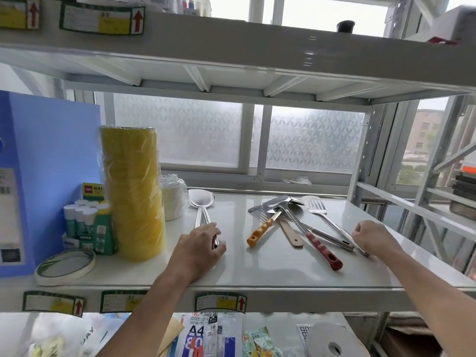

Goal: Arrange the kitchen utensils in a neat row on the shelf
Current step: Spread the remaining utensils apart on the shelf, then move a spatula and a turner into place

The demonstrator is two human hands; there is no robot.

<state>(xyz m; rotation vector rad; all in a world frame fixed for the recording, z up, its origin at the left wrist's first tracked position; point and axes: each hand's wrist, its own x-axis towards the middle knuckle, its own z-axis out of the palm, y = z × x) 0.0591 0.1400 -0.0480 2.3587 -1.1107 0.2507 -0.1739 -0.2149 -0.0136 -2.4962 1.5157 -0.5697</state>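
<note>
The plain steel ladle with the long steel handle (201, 202) is lying on the white metal shelf (257, 274), at the left end of the utensils. Its bowl is pointing back toward the frosted window and its handle is running almost straight toward you. Your left grip (201, 243) is sitting on the near end of that handle, fingers and thumb curled round it and pinching it, so the long axis is already lining up front to back.

Well apart to the right, the slotted all-steel turner (318, 206) is lying at a slant, head at the back and handle running forward and rightward. Your right grip (373, 238) is hanging over that handle's near end with its fingers bent down. Whether they are actually closing on the steel, I cannot tell.

Between your two hands, nearer the right one, the others are crossing in a heap: the orange-handled slotted spatula (257, 234), the wooden-handled spatula (289, 233) and the red-handled steel turner (323, 249) (their heads are overlapping at the back). I judge the row is barely starting, with only the ladle looking squared.

Just beside the ladle's bowl, a wrapped stack of white tape rolls (172, 202) and a tall stack of yellow tape rolls (134, 191) are bounding the row on the left.
</note>
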